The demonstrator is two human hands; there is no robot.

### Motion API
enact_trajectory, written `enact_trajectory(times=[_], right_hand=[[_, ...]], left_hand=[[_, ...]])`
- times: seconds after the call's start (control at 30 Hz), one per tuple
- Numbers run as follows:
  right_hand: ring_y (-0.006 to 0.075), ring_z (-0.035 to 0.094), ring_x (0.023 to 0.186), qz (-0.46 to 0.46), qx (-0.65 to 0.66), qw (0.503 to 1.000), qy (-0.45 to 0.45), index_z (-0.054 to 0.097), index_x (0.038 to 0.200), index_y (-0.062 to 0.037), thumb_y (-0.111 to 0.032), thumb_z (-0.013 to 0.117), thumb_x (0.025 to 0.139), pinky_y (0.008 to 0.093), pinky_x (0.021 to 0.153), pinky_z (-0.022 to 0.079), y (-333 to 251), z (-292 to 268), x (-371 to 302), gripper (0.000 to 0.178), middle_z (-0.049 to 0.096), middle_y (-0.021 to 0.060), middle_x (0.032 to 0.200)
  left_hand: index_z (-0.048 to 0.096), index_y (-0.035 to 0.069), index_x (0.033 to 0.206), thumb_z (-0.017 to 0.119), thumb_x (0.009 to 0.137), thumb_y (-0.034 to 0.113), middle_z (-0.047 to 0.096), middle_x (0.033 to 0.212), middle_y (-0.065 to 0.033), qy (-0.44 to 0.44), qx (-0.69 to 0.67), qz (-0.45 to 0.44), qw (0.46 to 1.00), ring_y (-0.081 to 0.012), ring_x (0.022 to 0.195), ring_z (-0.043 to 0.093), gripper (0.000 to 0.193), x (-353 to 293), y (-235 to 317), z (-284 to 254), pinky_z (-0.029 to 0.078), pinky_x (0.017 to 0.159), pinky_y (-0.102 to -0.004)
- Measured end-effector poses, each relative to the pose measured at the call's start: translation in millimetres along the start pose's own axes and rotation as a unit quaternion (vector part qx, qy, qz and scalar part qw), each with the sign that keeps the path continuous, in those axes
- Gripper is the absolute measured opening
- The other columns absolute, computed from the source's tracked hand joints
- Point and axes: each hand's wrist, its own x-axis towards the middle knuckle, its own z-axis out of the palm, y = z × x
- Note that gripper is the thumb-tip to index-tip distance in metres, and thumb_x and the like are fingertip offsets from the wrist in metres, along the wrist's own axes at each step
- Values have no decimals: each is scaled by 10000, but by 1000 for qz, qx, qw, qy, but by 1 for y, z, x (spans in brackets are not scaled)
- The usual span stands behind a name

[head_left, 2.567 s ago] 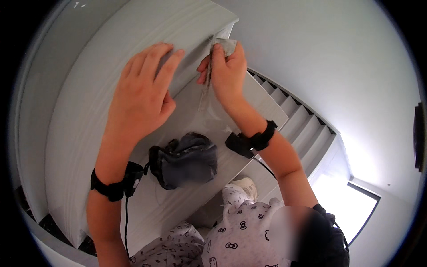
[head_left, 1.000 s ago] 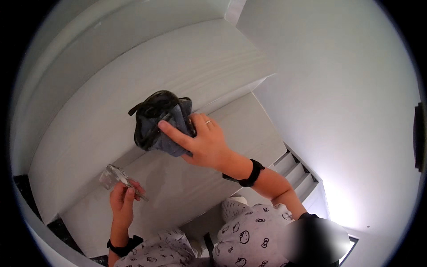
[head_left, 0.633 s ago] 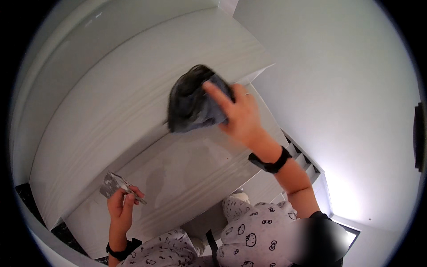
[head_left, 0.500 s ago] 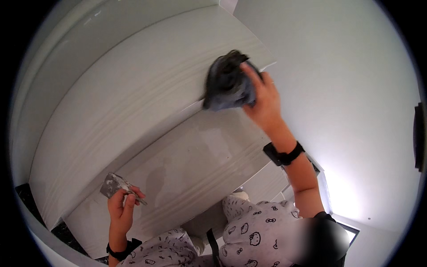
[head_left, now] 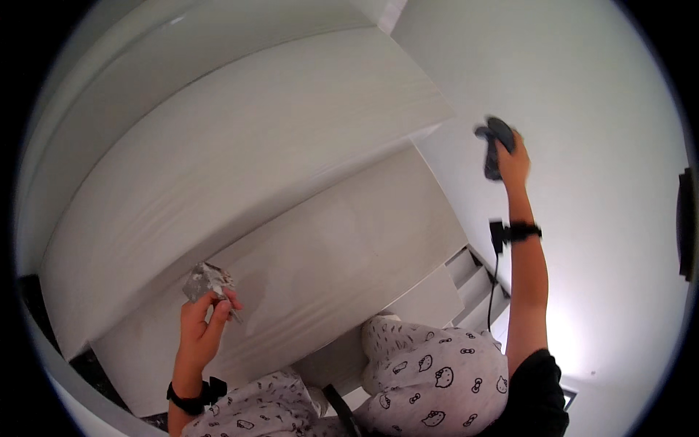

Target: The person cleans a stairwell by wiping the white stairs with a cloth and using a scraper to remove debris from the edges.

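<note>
In my right hand (head_left: 515, 164) is a bunched dark grey-blue cloth (head_left: 492, 156), held up in front of the white wall on the right. I cannot tell whether the cloth touches the wall. Low on the left, my left hand (head_left: 198, 331) grips the thin handle of a scraper (head_left: 198, 282). Its flat grey blade is smeared with whitish residue and sits over the lower tiled step (head_left: 328, 233). Above that step lies another pale tiled step (head_left: 240, 138).
The white wall (head_left: 590, 182) rises along the right side of the steps. Black edging (head_left: 91, 368) runs at the lower left of the steps. My legs in patterned trousers (head_left: 437, 371) are at the bottom, and a strap (head_left: 338, 408) hangs beside them.
My right hand has moved right with the cloth, from the upper step's edge to in front of the wall. My left hand, with the scraper, has shifted slightly.
</note>
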Motion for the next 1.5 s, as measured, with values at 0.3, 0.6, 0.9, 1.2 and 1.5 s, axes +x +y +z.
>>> enact_trajectory(times=[0.3,0.6,0.9,1.2,1.5], right_hand=[[242,512,1179,-12,285,955,-83,517,1277,-18,-23,628,788,363,1024,367,-83,-55,-137,501,562,141,1250],[336,491,659,-425,329,740,-404,593,1225,-129,-56,649,519,396,594,408,-189,-39,-131,712,492,120,781],[351,479,762,-463,191,716,-487,589,1226,-150,-77,692,492,419,662,392,-167,-40,-64,745,442,147,822],[361,518,835,-628,97,598,-489,564,1261,-178,-7,675,545,444,743,420,-389,-71,-76,745,491,147,873],[347,556,963,-743,115,432,-498,434,1375,-232,-70,679,684,442,807,484,-607,-54,-269,750,518,169,1076]], left_hand=[[583,-2,875,619,847,84,533,710,-110,-21,183,53,981,-267,665,495,98,-9,-19,-36,407,609,-361],[553,-2,913,536,899,61,565,816,-132,70,222,-20,972,-318,790,543,67,-80,33,-15,444,721,-370],[541,-20,1002,461,961,75,598,849,-115,205,118,-126,963,-232,776,597,130,-96,33,25,477,739,-328],[530,11,897,474,976,142,541,768,-25,448,0,-160,880,-91,612,412,163,-185,-17,-67,392,592,-225],[623,42,885,439,994,206,523,766,0,582,-283,-39,761,-44,538,383,270,-221,-31,-102,303,477,-208]])
